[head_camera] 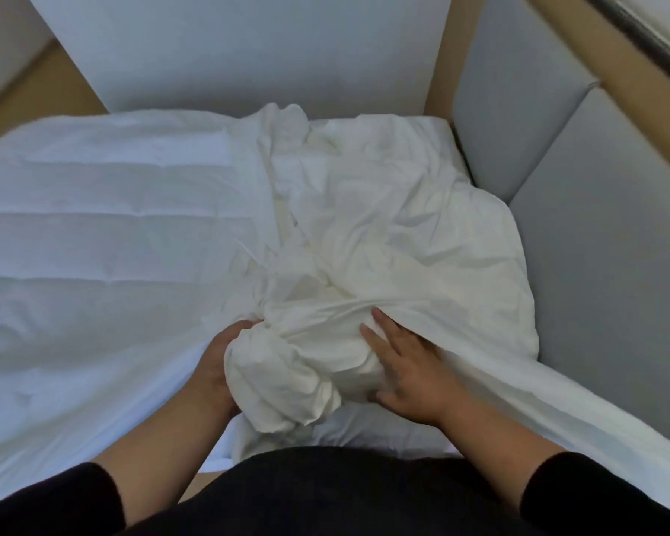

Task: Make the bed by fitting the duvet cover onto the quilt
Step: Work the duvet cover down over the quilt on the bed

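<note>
Cream-white cloth, the duvet cover (395, 241), is bunched into a wad at the near edge of the bed. Left hand (213, 365) cups the wad from its left side, palm against the cloth, fingertips curled round the top of the bunch and partly hidden by it, so it grips the cover. Right hand (407, 373) lies flat on the cover to the right of the wad, fingers straight and spread, pressing down; thumb points toward the person, touching cloth. Both forearms bare, black sleeves (581, 493) pushed up near the elbows, black top across the bottom of the view.

Outward from the hands: the cover spreads crumpled over the right half of the bed, a tight fold running from the wad under the right fingers and off toward the lower right edge. Quilt (105, 234), cooler white with stitched horizontal channels, lies flat on the left half; the cover overlaps its right edge down the middle. Cannot tell whether any quilt is already inside the cover.

Grey padded panels (612, 241) stand just beside the bed on the right, with tan wood trim (439, 71) above them. White wall panel (240, 48) behind the bed. Tan floor (28, 94) shows far left.
</note>
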`<state>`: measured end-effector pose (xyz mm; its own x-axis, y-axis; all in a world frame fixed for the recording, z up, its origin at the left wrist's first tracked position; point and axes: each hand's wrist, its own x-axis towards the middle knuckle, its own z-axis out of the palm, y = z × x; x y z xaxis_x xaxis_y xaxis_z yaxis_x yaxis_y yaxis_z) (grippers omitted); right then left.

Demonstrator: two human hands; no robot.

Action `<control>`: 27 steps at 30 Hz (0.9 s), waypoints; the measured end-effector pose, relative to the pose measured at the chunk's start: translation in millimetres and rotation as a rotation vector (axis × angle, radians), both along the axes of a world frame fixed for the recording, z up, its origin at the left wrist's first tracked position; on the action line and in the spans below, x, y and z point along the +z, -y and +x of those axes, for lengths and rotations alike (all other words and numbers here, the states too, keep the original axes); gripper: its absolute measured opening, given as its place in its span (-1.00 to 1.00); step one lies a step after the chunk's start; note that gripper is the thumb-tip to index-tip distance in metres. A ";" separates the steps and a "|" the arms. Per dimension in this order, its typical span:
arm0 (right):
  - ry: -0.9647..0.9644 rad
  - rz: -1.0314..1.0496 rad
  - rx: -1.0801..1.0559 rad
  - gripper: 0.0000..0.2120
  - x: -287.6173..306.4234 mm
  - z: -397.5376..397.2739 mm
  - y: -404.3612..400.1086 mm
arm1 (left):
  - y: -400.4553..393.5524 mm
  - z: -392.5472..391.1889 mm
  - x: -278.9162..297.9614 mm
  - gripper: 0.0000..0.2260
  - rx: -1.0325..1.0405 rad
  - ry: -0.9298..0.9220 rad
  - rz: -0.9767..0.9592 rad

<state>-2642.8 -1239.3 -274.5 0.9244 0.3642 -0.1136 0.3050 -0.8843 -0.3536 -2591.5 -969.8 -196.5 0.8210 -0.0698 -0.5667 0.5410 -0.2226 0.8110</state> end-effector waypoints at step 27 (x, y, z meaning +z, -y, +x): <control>0.298 -0.602 -0.166 -0.86 172.3 152.4 -15.1 | -161.9 -49.7 -154.0 -0.44 0.375 -0.653 -0.184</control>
